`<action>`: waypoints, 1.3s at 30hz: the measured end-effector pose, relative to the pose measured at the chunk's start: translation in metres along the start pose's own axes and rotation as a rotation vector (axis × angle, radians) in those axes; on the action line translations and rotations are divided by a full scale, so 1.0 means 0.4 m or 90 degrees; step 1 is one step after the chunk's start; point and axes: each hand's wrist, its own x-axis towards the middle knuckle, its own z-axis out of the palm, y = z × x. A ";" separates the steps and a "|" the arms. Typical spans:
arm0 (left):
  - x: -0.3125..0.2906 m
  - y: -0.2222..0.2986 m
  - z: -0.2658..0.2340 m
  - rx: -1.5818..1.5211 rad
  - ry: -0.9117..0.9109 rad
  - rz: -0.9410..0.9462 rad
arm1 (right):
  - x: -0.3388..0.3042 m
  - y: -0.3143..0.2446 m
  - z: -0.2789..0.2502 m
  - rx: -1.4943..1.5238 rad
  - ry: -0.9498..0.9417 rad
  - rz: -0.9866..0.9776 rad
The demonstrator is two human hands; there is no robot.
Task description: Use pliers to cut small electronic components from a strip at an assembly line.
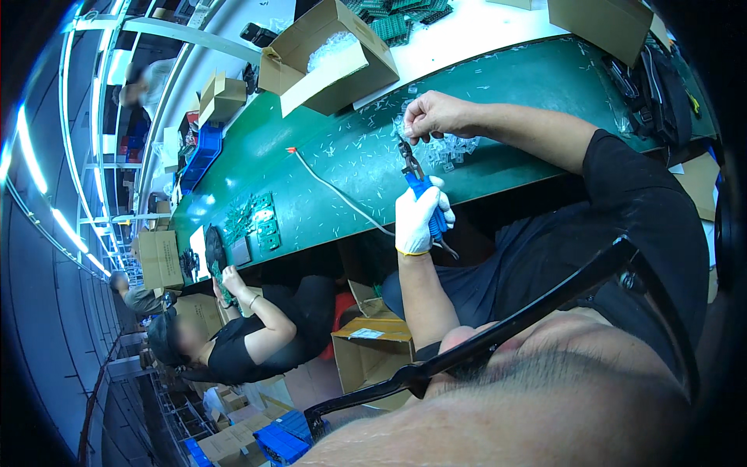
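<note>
Two hands meet above the green desk (327, 163): the gloved left hand (419, 220) has its fingers clenched round the blue grips of a pair of cutters (420, 191), while the bare right hand (436, 115) pinches a small clear part (406, 132) between its fingers. That part sits just beyond the left fingers, at the cutter tip. The cutters' long axis runs from the left palm up toward the right fingertips. A heap of clear parts (451, 148) lies just beside the right fingers.
</note>
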 end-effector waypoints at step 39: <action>0.037 -0.039 -0.045 -0.126 -0.078 -0.012 | 0.102 0.112 -0.171 -0.665 0.213 -0.147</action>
